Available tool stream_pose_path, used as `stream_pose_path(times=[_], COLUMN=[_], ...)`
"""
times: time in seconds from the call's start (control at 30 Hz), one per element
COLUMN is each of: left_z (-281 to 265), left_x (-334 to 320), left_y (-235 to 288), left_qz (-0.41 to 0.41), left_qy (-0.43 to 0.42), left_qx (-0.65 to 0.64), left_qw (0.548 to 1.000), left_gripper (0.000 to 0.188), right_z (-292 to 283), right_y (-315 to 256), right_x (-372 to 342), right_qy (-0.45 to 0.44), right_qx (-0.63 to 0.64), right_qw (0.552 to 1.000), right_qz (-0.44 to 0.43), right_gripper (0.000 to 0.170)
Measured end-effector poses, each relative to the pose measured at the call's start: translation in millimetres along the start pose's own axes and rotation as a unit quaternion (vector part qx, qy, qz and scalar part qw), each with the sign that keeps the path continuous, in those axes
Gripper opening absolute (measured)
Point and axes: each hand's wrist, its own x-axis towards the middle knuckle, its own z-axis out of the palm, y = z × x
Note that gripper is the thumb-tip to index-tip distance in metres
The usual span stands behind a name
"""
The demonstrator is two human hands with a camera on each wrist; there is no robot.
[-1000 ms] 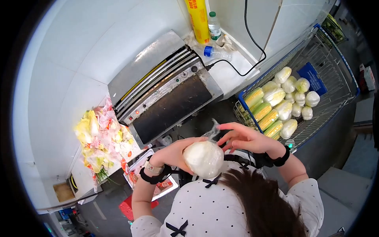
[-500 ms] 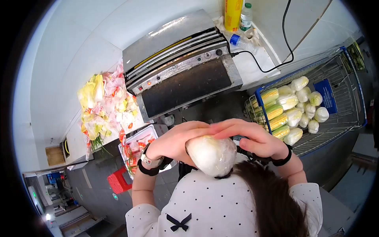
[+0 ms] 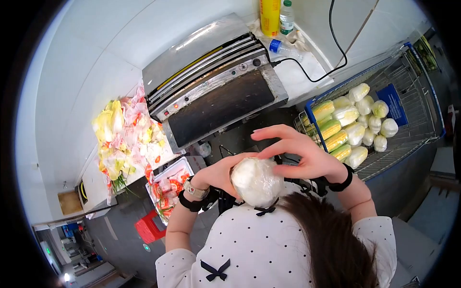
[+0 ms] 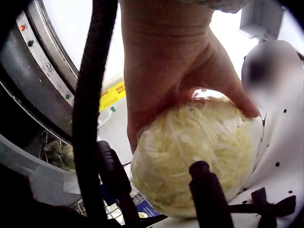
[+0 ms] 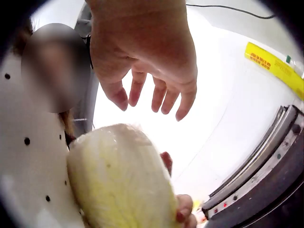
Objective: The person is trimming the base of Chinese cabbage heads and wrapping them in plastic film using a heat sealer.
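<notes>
A napa cabbage in clear film (image 3: 258,182) is held against the front of the person's spotted shirt. The left hand (image 3: 222,174) grips it from the side, thumb and fingers around it; the left wrist view shows this hand (image 4: 173,61) over the wrapped cabbage (image 4: 194,156). Beside the cabbage the right hand (image 3: 307,156) has its fingers spread and loosely bent. In the right wrist view that hand (image 5: 147,61) hangs apart from the cabbage (image 5: 118,178), with nothing in its fingers.
A wrapping machine (image 3: 221,108) stands ahead, with a yellow box (image 3: 270,18) and bottles behind it. Loose leaves and plastic (image 3: 127,137) lie on the left. On the right a cart (image 3: 374,165) holds wrapped cabbages and corn. A red stool (image 3: 150,227) stands on the floor.
The right hand has come off the cabbage's top and lifted, its fingers spreading. The left hand still grips the cabbage, and the loose film end seen earlier no longer sticks out.
</notes>
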Motion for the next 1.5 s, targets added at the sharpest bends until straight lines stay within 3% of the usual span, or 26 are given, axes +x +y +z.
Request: stream_pose_path(times=[0.1, 0.2, 0.27, 0.47, 0.53, 0.63, 0.73, 0.8, 0.97, 1.07, 1.13, 1.37, 1.5], left_z=[-1, -2, 0, 0, 0, 0, -1, -2, -5, -5, -5, 1, 1], left_x=[1, 4, 5, 6, 4, 4, 4, 3, 0, -2, -1, 3, 5], left_y=[-7, -8, -3, -7, -8, -12, -22, -28, -35, -36, -34, -30, -30], left_qz=[-0.030, -0.007, 0.009, 0.011, 0.007, 0.017, 0.006, -0.008, -0.034, -0.051, -0.056, -0.046, -0.048], left_qy=[-0.024, -0.028, -0.010, -0.016, -0.012, -0.015, -0.023, -0.022, 0.002, 0.003, -0.002, -0.008, -0.021], left_qx=[-0.015, 0.007, 0.004, -0.036, -0.029, 0.004, -0.028, -0.053, -0.078, -0.093, -0.099, -0.097, -0.109], left_qw=[0.999, 1.000, 1.000, 0.999, 0.999, 1.000, 0.999, 0.998, 0.996, 0.994, 0.994, 0.994, 0.993], left_gripper=[0.098, 0.099, 0.100, 0.101, 0.100, 0.099, 0.099, 0.100, 0.102, 0.101, 0.100, 0.097, 0.097], right_z=[7, 6, 9, 2, -2, 1, -14, -11, -5, -4, -4, -4, 5], right_y=[8, 7, 2, 17, 28, 8, -18, -23, -16, -15, -19, -28, -18], right_x=[4, 6, 10, 29, 30, 24, 10, 10, 7, 6, 4, -5, 2], right_qy=[-0.008, 0.053, 0.160, 0.253, 0.248, 0.241, 0.102, -0.039, -0.111, -0.108, -0.076, 0.024, 0.048], right_qx=[-0.053, 0.061, 0.216, 0.253, 0.241, 0.136, -0.027, -0.189, -0.265, -0.171, -0.136, -0.025, -0.110], right_qw=[0.998, 0.996, 0.957, 0.925, 0.928, 0.958, 0.994, 0.974, 0.957, 0.979, 0.987, 0.987, 0.983], right_qz=[-0.044, 0.026, 0.108, 0.126, 0.136, 0.077, -0.007, -0.119, -0.048, -0.016, 0.051, 0.158, 0.140], right_gripper=[0.016, 0.010, 0.004, 0.005, 0.007, 0.015, 0.024, 0.025, 0.020, 0.015, 0.013, 0.014, 0.014])
